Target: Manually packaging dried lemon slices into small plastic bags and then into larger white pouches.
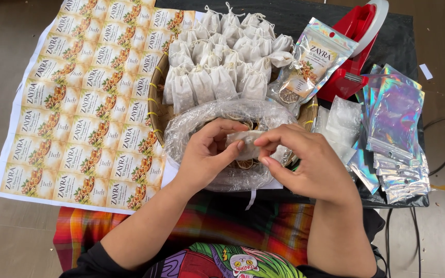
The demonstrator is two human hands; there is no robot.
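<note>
While both hands pinch it between thumb and fingertips, the small white sachet (246, 140) sits at the centre of the view, just above a clear plastic bag (222, 116) of dried citrus slices (244, 164). The left hand (207, 152) grips the sachet's left end; the right hand (305, 157) grips its right end, fingers curled closed on the fabric.

Layout, by clock position from the sachet:
- 12 o'clock: a batch of filled white drawstring sachets (222, 56), packed touching one another in a woven basket (156, 110).
- 1 o'clock: a filled holographic pouch (310, 62) with a label, leaning on the basket edge.
- 2 o'clock: a red tape dispenser (354, 46).
- 3 o'clock: a stack of empty holographic pouches (395, 134), with clear flat bags (342, 123) between them and the basket.
- 9 to 10 o'clock: a printed label sheet (83, 98), lying flat, partly tucked under the basket.

Everything rests on a dark desk (397, 36).

Risks, as judged from this position:
- The sachet is held only at its ends; uneven pull could tear the thin fabric or spill its contents into the plastic bag.
- A loosened pinch would drop the sachet among the citrus slices.
- The right forearm lies near the pouch stack; a sideways sweep could push pouches off the desk edge.
</note>
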